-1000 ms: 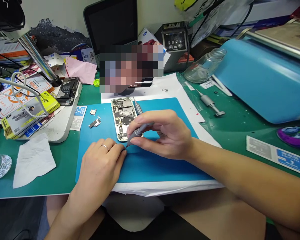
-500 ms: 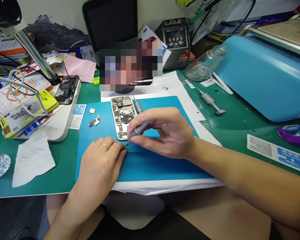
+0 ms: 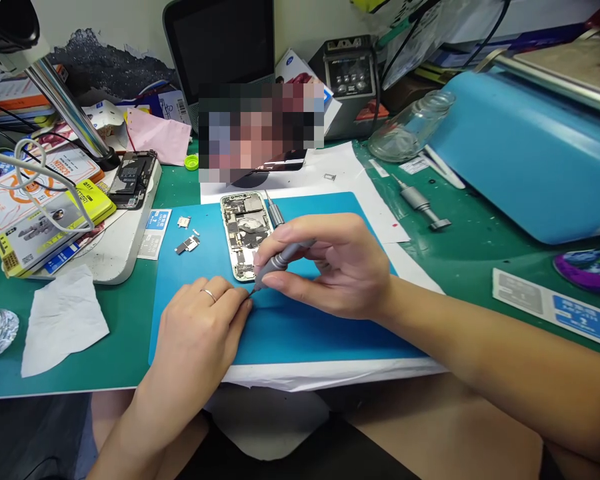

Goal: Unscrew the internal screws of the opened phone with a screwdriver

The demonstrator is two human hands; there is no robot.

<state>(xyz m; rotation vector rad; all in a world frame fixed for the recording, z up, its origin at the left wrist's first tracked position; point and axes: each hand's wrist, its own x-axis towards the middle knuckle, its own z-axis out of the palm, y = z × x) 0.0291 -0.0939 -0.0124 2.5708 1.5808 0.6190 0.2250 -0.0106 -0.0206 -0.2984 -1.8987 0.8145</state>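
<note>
My right hand (image 3: pixel 330 267) grips a grey screwdriver (image 3: pixel 280 260) between thumb and fingers, its tip slanting down to the fingertips of my left hand (image 3: pixel 205 313). That left hand, with a ring on one finger, rests on the blue mat (image 3: pixel 320 340) with its fingers closed; what they pinch, if anything, is hidden. Just beyond both hands lies an opened smartphone (image 3: pixel 245 230) with its inner parts exposed. A second screwdriver (image 3: pixel 274 210) lies along the phone's right side. Small metal phone parts (image 3: pixel 187 244) sit on the mat to the left.
Another screwdriver (image 3: pixel 420 203) and a glass jar (image 3: pixel 410 127) lie at the right. A second opened phone (image 3: pixel 133 179) sits on a white base (image 3: pixel 123 260), near a yellow battery box (image 3: pixel 45 230). White tissue (image 3: pixel 63 323) lies at the left; a printed card (image 3: pixel 555 310) lies at the right.
Both hands and the screwdriver keep nearly the same place and grip. The whole view has shifted very slightly.
</note>
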